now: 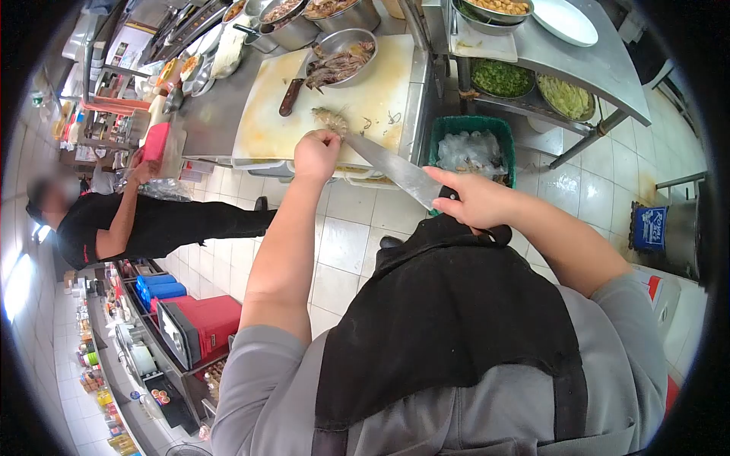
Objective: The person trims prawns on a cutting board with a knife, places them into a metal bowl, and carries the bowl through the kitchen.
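Note:
My right hand [475, 199] is wrapped round the black handle of a large kitchen knife [391, 169]. The blade points away to the upper left, its tip beside the fingers of my left hand [317, 155]. Those fingers are pinched on the near end of a greyish shrimp [329, 118] at the front of the white cutting board [262, 114]. Behind it, a metal bowl [365, 38] holds a heap of shrimp [340, 67]. A brown wooden handle [290, 97] lies left of the bowl; whatever it belongs to is hidden. Small dark scraps [394, 118] dot the board's right side.
A green bin [437, 152] lined with plastic stands right of the board. Further right, a steel table [608, 76] has trays of chopped greens [502, 78] underneath. At left, a person in black [152, 224] holds something red. Metal pots [353, 17] line the back.

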`<state>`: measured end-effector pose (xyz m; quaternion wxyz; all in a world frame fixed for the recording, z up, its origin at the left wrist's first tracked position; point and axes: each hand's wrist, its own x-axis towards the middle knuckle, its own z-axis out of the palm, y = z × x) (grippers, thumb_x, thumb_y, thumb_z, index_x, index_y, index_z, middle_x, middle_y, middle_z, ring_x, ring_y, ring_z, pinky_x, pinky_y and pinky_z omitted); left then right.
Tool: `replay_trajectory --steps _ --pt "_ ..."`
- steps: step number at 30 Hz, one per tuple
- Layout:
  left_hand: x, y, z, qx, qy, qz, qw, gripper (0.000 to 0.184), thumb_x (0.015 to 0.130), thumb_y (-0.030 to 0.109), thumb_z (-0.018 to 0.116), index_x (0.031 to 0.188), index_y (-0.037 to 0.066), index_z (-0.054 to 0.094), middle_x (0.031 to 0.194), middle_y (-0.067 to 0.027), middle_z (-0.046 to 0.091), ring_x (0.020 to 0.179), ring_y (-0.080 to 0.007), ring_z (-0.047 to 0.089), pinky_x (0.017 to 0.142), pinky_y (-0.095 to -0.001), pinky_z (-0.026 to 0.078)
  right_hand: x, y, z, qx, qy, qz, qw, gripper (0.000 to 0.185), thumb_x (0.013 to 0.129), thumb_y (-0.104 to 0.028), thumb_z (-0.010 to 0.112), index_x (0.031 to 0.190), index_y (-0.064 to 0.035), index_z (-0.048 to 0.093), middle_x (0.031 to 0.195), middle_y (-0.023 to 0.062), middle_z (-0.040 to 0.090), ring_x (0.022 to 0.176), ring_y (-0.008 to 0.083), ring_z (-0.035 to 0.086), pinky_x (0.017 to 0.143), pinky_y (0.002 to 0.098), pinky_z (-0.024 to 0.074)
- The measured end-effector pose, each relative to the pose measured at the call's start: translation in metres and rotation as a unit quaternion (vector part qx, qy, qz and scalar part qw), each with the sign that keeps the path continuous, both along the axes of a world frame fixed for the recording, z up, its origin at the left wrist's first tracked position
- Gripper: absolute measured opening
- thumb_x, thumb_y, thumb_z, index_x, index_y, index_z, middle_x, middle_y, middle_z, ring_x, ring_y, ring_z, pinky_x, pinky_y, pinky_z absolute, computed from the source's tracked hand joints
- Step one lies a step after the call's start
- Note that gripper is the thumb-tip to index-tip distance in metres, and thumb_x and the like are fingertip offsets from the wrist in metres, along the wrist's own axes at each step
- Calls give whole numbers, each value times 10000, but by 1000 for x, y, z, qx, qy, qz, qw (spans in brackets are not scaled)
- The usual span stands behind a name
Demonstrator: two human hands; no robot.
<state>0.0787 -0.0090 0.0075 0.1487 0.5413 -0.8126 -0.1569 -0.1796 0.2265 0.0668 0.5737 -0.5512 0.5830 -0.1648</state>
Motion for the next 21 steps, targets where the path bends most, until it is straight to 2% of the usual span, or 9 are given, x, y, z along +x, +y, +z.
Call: replay_trajectory --steps 4,7,10,19,21 --pt "-1 -2 7 5 -21 3 1000 233 895 252 723 981 42 773 878 -135 759 778 -241 717 755 -352 554 0 -7 -11 -9 -19 -9 1000 671 1037 -270 564 1603 -104 245 732 127 656 495 195 616 553 367 523" --pt "8 -5 11 49 -35 -13 998 219 879 257 703 962 66 771 908 -145 754 827 -296 718 781 -384 557 -8 -10 -11 17 -26 -7 999 669 1047 -256 548 1622 -167 217 689 62 556 489 161 578 525 337 495" --pt "11 -9 3 31 -18 -28 999 228 891 241 724 986 40 771 869 -125 761 770 -220 716 736 -343 552 -12 -9 -4 4 -19 6 1000 668 1038 -258 556 1608 -111 241 668 95 600 489 186 601 539 356 505" --pt "7 -4 3 25 6 -16 1000 227 880 223 734 992 29 767 860 -117 758 759 -209 705 734 -330 546 -2 -20 -3 -10 1 11 1000 669 1037 -271 552 1604 -97 243 787 140 674 497 189 605 537 357 507" --pt "4 -6 1 19 -15 -4 1000 214 876 239 715 973 57 772 870 -118 756 773 -245 710 740 -353 551 -2 -10 2 -4 3 17 1000 668 1037 -274 553 1603 -99 245 785 142 673 500 190 606 543 358 510"
